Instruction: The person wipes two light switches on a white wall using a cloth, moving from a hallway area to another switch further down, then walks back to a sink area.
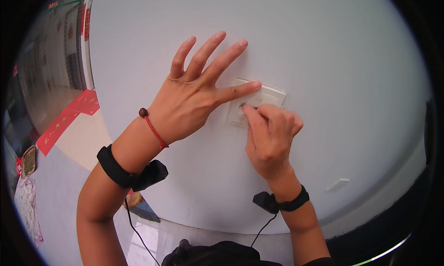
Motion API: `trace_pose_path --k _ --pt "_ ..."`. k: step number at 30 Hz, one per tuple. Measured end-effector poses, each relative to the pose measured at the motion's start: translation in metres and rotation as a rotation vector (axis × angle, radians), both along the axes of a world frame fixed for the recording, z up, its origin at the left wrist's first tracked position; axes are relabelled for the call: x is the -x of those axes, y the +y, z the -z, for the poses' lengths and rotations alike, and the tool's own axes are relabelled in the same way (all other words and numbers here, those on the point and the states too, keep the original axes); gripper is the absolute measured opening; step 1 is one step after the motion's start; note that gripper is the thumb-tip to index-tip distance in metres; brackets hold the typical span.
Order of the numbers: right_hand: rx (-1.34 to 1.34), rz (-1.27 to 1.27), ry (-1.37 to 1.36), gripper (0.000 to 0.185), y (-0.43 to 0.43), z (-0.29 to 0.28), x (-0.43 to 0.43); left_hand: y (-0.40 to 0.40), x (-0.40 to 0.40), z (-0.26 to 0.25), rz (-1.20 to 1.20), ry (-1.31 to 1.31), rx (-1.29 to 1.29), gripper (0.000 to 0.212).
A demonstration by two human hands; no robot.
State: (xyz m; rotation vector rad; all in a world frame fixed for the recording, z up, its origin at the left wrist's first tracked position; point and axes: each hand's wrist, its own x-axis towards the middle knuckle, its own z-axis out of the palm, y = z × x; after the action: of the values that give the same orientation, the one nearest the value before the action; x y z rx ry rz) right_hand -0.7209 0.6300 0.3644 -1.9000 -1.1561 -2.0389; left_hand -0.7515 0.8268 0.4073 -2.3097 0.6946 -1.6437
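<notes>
A white wall switch plate (239,117) with a raised frame sits on the pale wall, tilted in this view. My left hand (194,89) is spread beside it, its thumb lying across the plate's upper edge and the other fingers apart against or near the wall. It holds nothing. My right hand (272,134) is over the plate's lower middle, thumb and forefinger pinched together at its face. A dark spot shows by these fingertips, but blur hides whether something is between them. The right hand covers the plate's lower right part.
A second white wall plate (338,185) is low on the right. Black straps with small devices (151,175) are on both forearms, trailing cables (137,231). At left are a doorway, red paper banners (59,132), a basket (28,162) and a blue broom head (145,211).
</notes>
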Motion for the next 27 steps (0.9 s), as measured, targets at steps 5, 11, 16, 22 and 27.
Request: trace_pose_path --k 5,11,16,22,27 --pt "0.013 0.031 -0.008 0.025 0.003 0.01 0.002 0.001 0.001 0.002 0.013 0.006 0.01 0.083" --pt "-0.038 0.031 -0.018 0.026 0.003 -0.008 -0.002 -0.001 0.0 0.0 -0.005 -0.018 0.01 0.081" --pt "0.003 -0.014 0.024 0.029 0.003 0.002 0.0 0.001 0.0 -0.001 -0.005 0.005 -0.002 0.085" --pt "0.067 -0.027 0.022 0.03 0.009 0.007 0.001 0.003 0.0 -0.002 -0.007 0.0 -0.008 0.085" --pt "-0.005 -0.026 -0.007 0.029 0.008 -0.007 -0.004 0.001 -0.002 -0.001 -0.009 -0.004 -0.001 0.085"
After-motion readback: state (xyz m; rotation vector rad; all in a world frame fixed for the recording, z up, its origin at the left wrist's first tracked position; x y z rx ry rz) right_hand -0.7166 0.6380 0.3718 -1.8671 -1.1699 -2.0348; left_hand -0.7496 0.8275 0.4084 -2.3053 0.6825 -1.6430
